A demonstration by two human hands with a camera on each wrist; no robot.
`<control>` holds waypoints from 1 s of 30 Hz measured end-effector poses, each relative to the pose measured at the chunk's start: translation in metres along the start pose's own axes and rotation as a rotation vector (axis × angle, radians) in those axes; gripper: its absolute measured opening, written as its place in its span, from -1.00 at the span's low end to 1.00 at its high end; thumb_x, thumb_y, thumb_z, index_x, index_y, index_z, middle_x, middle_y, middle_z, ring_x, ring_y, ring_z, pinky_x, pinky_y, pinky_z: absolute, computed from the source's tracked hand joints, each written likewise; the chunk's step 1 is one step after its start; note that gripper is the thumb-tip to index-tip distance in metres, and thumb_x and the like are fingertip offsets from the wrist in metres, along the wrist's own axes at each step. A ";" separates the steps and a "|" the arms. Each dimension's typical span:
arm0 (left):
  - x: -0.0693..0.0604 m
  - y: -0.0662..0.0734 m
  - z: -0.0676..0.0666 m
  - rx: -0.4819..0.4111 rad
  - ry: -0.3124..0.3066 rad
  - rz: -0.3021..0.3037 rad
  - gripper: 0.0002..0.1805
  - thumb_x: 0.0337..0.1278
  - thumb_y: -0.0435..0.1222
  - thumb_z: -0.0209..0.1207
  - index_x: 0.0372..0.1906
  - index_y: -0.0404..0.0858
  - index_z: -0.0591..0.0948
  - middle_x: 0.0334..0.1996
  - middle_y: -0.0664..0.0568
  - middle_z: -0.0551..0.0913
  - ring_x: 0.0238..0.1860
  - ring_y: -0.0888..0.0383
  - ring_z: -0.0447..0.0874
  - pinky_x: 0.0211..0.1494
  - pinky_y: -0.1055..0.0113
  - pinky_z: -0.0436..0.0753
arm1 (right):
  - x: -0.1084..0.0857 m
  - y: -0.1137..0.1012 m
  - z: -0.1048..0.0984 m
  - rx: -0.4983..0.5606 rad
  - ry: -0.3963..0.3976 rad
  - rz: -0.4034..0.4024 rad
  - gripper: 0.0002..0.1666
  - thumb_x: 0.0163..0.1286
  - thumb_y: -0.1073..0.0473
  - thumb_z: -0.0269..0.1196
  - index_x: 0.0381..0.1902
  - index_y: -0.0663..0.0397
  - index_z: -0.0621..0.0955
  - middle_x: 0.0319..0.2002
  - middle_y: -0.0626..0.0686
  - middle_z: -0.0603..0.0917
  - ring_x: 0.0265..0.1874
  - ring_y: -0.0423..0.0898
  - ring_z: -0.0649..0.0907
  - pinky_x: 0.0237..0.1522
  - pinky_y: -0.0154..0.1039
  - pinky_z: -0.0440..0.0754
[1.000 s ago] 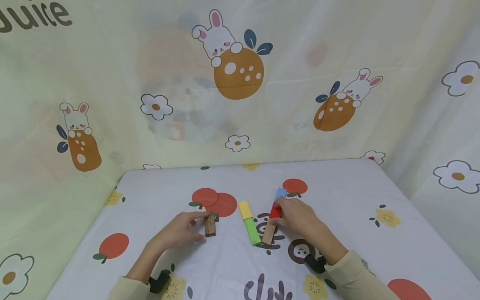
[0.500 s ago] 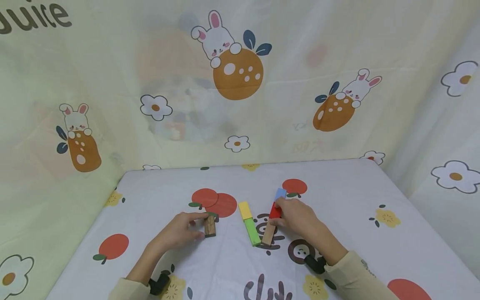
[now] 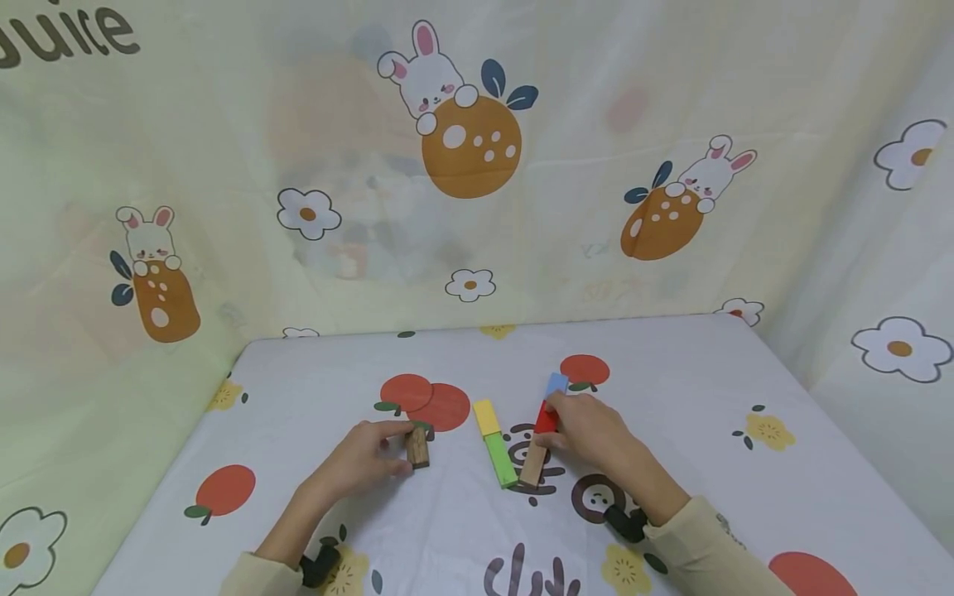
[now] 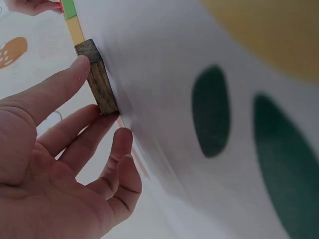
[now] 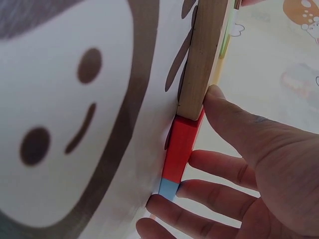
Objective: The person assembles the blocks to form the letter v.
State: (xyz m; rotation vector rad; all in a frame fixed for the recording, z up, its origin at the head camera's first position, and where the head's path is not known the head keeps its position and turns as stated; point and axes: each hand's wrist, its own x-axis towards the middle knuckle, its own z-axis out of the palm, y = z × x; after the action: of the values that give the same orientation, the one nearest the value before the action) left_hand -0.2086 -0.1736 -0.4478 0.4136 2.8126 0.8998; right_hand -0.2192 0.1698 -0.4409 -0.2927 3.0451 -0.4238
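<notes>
My left hand (image 3: pixel 365 458) holds a dark brown wooden block (image 3: pixel 417 448) by its two ends, thumb at the near one and fingertips at the far one, as the left wrist view (image 4: pixel 102 84) shows. My right hand (image 3: pixel 596 430) spans a red block (image 5: pixel 180 149) between thumb and fingers; its thumb tip also meets the end of a tan wooden block (image 3: pixel 532 465). Red, tan and a blue block (image 3: pixel 556 383) form one slanted row, end to end. Left of it lies a second row, a yellow block (image 3: pixel 487 417) and a green block (image 3: pixel 502 460). The rows converge at their near ends.
A white printed cloth (image 3: pixel 462 530) covers the table. Behind it hangs a pale curtain (image 3: pixel 566 215) with rabbit and fruit prints. Each wrist bears a black camera mount, such as the right mount (image 3: pixel 626 523).
The dark brown block has turned slightly in my left hand, and the left thumb has shifted a little to the right. My right hand and the coloured blocks stay put.
</notes>
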 end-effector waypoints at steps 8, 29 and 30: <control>0.002 0.004 0.004 0.015 0.025 -0.028 -0.41 0.03 -0.34 0.56 0.25 -0.19 0.73 0.11 -0.02 0.80 -0.10 0.11 0.61 -0.10 0.25 0.64 | 0.000 0.000 0.001 0.000 0.006 -0.004 -0.38 0.16 -0.12 0.62 0.01 0.12 0.67 -0.32 0.01 0.71 -0.35 -0.10 0.58 -0.33 -0.25 0.68; 0.012 0.014 0.011 0.048 0.079 0.024 -0.47 0.12 -0.37 0.51 0.25 -0.26 0.72 0.09 -0.04 0.82 0.08 0.00 0.77 0.08 0.03 0.78 | -0.002 -0.001 -0.001 -0.005 -0.001 -0.002 -0.37 0.17 -0.12 0.61 0.03 0.13 0.67 -0.30 0.04 0.72 -0.34 -0.08 0.59 -0.31 -0.24 0.70; 0.013 0.015 0.012 0.047 0.080 0.023 -0.46 0.12 -0.37 0.51 0.25 -0.27 0.72 0.10 -0.04 0.82 0.08 0.00 0.77 0.09 0.03 0.77 | -0.001 -0.001 -0.001 -0.005 -0.001 -0.004 -0.37 0.17 -0.12 0.61 0.03 0.13 0.67 -0.30 0.03 0.72 -0.34 -0.08 0.59 -0.32 -0.24 0.70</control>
State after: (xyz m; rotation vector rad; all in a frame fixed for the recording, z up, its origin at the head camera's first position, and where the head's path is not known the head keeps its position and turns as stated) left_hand -0.2147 -0.1518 -0.4491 0.4264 2.9125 0.8760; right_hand -0.2176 0.1694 -0.4397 -0.2993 3.0458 -0.4171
